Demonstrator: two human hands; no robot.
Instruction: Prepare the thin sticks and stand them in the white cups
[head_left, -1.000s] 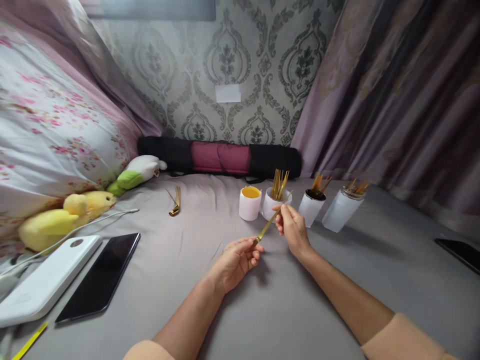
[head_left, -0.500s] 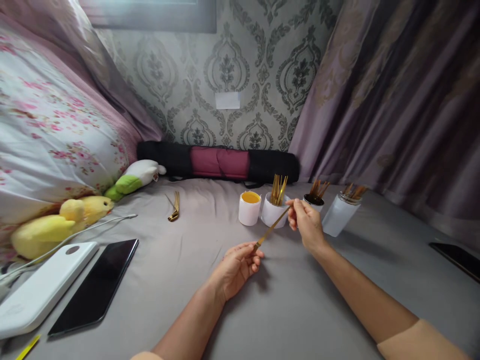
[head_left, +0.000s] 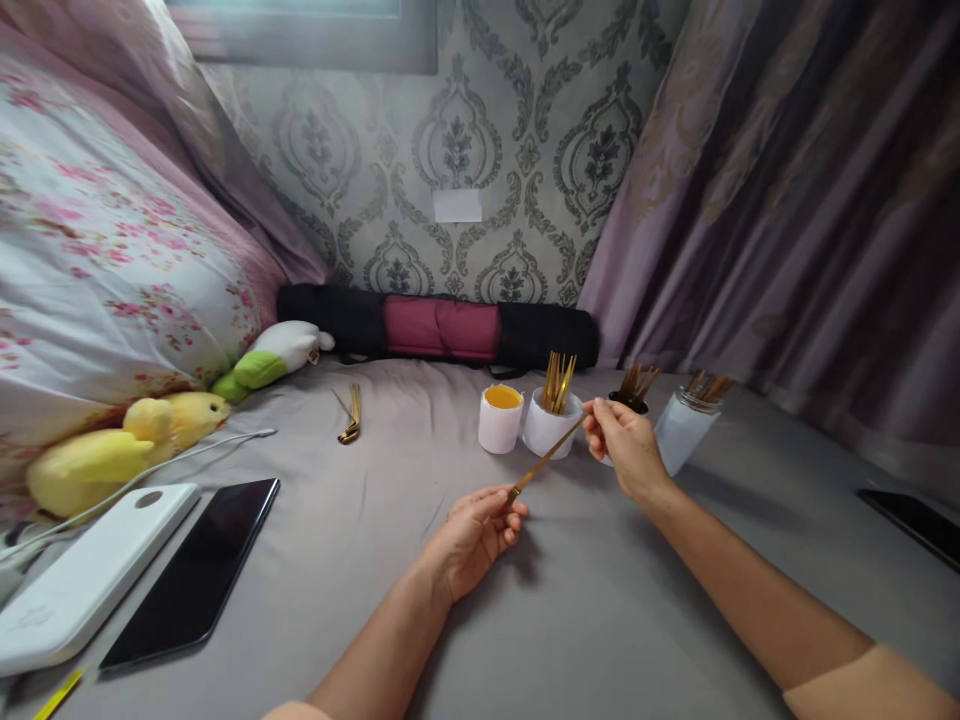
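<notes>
A slim gold-coloured utensil, perhaps cutlery, slants between my two hands. Its lower end is pinched between the thumb and fingers of my left hand, which hide its head. My right hand closes its fingertips on the upper end of the handle. Just behind the utensil stands a white cup with several gold handles sticking up. To its left is a white cup with a yellow inside. My right hand partly covers a dark-rimmed cup of brown-gold handles.
A tilted whitish jar of handles stands right of my right hand. A few gold utensils lie on the grey sheet. At left are a black phone, white power bank and plush toys; a rolled bag lies behind.
My right hand has shifted slightly right, to the upper tip of the utensil, covering more of the dark-rimmed cup. My left hand stays in place. The view has moved slightly.
</notes>
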